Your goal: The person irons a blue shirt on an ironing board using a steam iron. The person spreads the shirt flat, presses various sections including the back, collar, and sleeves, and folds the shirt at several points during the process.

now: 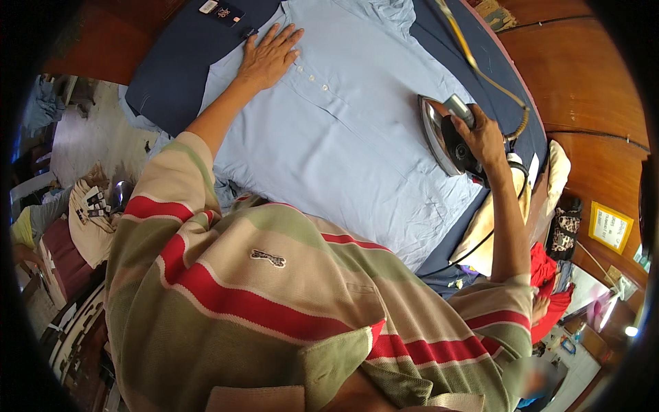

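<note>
A light blue garment with a buttoned placket (329, 144) lies spread across a dark navy padded board (168, 86). Flat on its upper part rests my left hand (269, 56), fingers stretched out beside the small buttons (312, 78). My right hand (482, 139) is wrapped round the handle of a clothes iron (439, 134) at the garment's right side. The iron looks tipped up, its shiny soleplate facing left; whether its lower edge touches the cloth I cannot tell. A dark tag (221, 12) lies above my left hand.
A yellowish cord (473, 62) runs along the board's right side towards the iron. Cream cloth (486, 230) and a black cable lie under my right forearm. Wooden panelling (583, 75) stands at the right. Folded clothes with tags (93, 213) are at the left, and red cloth (549, 295) at lower right.
</note>
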Demonstrator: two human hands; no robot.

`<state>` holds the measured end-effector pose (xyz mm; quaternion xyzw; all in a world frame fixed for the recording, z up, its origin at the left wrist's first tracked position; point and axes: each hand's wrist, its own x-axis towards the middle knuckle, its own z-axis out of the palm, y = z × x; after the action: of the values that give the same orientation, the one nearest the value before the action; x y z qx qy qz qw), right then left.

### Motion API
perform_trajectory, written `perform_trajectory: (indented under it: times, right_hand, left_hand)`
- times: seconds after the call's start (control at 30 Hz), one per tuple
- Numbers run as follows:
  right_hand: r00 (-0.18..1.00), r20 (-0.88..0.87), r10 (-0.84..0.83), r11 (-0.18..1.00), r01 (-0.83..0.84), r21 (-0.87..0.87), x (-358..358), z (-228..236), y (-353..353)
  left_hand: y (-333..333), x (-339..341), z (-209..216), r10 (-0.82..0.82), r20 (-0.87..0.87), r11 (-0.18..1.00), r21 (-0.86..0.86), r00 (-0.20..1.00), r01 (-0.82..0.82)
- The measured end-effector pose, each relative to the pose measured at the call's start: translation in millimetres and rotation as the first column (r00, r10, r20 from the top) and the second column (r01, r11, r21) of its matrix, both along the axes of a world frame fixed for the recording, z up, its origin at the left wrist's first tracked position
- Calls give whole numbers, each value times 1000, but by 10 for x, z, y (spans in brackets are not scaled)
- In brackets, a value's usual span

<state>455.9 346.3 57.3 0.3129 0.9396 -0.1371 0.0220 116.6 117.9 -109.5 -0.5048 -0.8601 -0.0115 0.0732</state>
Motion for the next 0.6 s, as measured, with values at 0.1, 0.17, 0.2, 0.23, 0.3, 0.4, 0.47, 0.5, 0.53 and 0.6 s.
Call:
perform_trajectory:
  times: [0.1, 0.17, 0.2, 0.23, 0.3, 0.4, 0.47, 0.5, 0.53, 0.6]
  right_hand:
    - [995, -40, 86, 995, -88, -46, -174, 135, -312]
    - [995, -29, 94, 991, -96, -95, -401, 203, -554]
    - [988, -55, 147, 981, -153, -120, -494, 139, -600]
    - [986, -33, 164, 980, -167, -107, -614, 101, -697]
    - [985, -3, 172, 979, -172, -106, -803, -2, -888]
    - [991, 20, 129, 986, -126, -111, -1039, -89, -993]
    - [1000, 15, 15, 991, -13, -131, -1144, -60, -971]
    - [998, -9, 55, 995, -56, -78, -1131, -90, -975]
    - [994, -9, 107, 991, -108, -83, -1112, -100, -999]
    - [980, -3, 199, 975, -199, -102, -1026, -116, -1074]
  left_hand:
    - [-31, 12, 64, 5, 8, 1000, -17, 1000, -5]
    - [-50, 45, 136, -11, -45, 1000, -10, 999, 10]
    - [-55, 62, 170, -18, -70, 1000, -5, 997, 18]
    - [-64, 67, 200, -86, -34, 995, 48, 996, 88]
    - [-85, 68, 206, -221, 35, 964, 157, 975, 213]
    - [-147, -107, 66, -283, 52, 958, -32, 958, 285]
    - [-216, -292, 37, -284, 53, 957, -37, 957, 286]
    - [-245, -348, 26, -285, 51, 957, -37, 957, 287]
    - [-246, -364, 37, -260, 49, 964, -51, 964, 262]
    - [-239, -309, 47, -220, 54, 971, -81, 974, 224]
